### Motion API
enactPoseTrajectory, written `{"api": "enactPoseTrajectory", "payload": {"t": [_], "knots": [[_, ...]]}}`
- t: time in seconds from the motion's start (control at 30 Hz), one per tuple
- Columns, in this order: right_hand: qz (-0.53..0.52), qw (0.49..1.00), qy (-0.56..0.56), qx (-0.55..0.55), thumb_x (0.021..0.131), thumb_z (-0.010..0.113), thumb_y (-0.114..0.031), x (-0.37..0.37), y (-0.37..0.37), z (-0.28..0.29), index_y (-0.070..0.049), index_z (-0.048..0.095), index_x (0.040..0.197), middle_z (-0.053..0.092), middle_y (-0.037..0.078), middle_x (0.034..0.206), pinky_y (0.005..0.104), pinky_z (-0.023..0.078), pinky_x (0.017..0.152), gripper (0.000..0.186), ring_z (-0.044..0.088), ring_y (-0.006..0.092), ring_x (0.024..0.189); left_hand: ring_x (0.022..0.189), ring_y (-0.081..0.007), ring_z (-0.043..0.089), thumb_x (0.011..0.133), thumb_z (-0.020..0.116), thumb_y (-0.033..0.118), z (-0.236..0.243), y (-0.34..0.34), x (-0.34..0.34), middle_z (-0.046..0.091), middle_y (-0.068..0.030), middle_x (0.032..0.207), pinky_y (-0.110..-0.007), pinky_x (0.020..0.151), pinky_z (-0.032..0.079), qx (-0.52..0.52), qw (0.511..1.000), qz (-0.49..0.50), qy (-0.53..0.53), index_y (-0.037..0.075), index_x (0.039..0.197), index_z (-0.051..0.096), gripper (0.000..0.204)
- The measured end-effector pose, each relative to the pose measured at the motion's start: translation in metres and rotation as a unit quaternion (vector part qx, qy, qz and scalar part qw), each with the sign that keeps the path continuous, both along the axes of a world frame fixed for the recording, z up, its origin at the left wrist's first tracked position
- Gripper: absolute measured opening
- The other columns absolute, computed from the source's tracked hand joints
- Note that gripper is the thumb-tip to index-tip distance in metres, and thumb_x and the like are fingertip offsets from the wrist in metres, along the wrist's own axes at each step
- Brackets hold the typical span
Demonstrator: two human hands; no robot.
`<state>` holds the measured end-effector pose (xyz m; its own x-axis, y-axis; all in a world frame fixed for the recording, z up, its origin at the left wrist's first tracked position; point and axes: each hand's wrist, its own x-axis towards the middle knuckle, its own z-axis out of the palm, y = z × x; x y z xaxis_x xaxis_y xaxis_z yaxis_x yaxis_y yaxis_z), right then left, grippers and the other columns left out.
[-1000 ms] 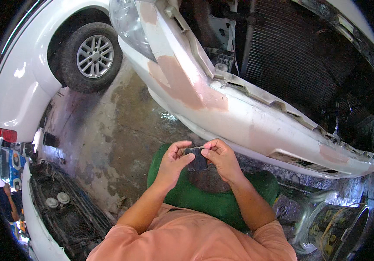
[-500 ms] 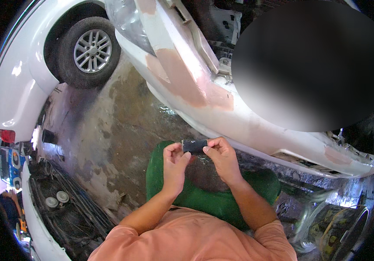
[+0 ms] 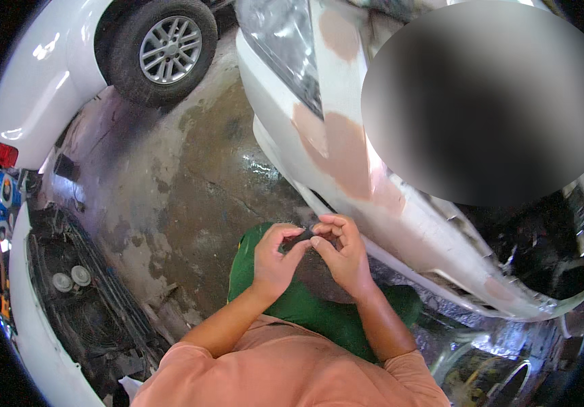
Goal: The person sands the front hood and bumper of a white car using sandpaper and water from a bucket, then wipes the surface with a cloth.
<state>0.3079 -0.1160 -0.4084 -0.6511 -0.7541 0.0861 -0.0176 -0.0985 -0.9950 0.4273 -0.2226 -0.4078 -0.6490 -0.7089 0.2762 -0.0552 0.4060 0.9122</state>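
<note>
Between both hands, over my lap, is a small dark piece that looks like black sandpaper (image 3: 306, 235), mostly hidden by the fingers and seen as a narrow strip. My left hand (image 3: 277, 260) is closed on its left end, thumb and fingers pinching. My right hand (image 3: 343, 258) pinches the other end, fingers curled and thumb against the near side; the two thumbs nearly meet. Just beyond and to the right of the hands lies a white car bumper (image 3: 417, 234), with pinkish-brown filler patches (image 3: 346, 152) on it.
A clear headlight (image 3: 281, 51) adjoins the bumper. Far left stands a white vehicle with a silver-rimmed wheel (image 3: 171, 51). A radiator front (image 3: 78, 292) is exposed at left. The concrete floor (image 3: 190, 176) is stained and wet. A dark blur covers the upper right.
The dark piece was held flat and spread between my fingertips; now it shows narrower, bunched between closer hands. My view has shifted, bringing the headlight and bumper further right.
</note>
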Motion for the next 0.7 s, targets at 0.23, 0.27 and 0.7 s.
{"api": "enactPoseTrajectory", "payload": {"t": [0.23, 0.27, 0.7], "knots": [[0.023, 0.993, 0.037, 0.109, 0.093, 0.07, -0.01, -0.005, 0.014, 0.164, 0.002, 0.068, 0.108, 0.066, 0.01, 0.1, 0.0313, 0.05, 0.084, 0.019, 0.064, 0.0193, 0.093, 0.084, -0.0085, 0.058, 0.087, 0.078, 0.006, 0.165, 0.009, 0.002, 0.065, 0.0002, 0.09, -0.027, 0.076, 0.049, 0.286, 0.953, -0.024, -0.096, 0.003, 0.097, 0.066, 0.016], [0.028, 0.991, 0.034, 0.125, 0.093, 0.069, -0.011, -0.006, 0.017, 0.183, 0.002, 0.069, 0.105, 0.066, 0.01, 0.099, 0.0312, 0.05, 0.083, 0.018, 0.064, 0.0194, 0.092, 0.086, -0.0091, 0.059, 0.088, 0.078, 0.01, 0.186, 0.01, 0.006, 0.065, -0.0006, 0.092, -0.027, 0.077, 0.05, 0.209, 0.97, -0.057, -0.113, 0.003, 0.1, 0.068, 0.017], [-0.064, 0.96, -0.242, 0.124, 0.097, 0.069, -0.016, -0.004, 0.088, 0.391, -0.001, 0.069, 0.108, 0.067, 0.002, 0.094, 0.0256, 0.05, 0.072, 0.019, 0.06, 0.0078, 0.084, 0.076, -0.0083, 0.055, 0.093, 0.072, 0.019, 0.41, 0.031, -0.033, 0.063, -0.0009, 0.084, -0.026, 0.067, 0.045, 0.171, 0.938, -0.21, -0.217, 0.001, 0.096, 0.066, 0.019]]}}
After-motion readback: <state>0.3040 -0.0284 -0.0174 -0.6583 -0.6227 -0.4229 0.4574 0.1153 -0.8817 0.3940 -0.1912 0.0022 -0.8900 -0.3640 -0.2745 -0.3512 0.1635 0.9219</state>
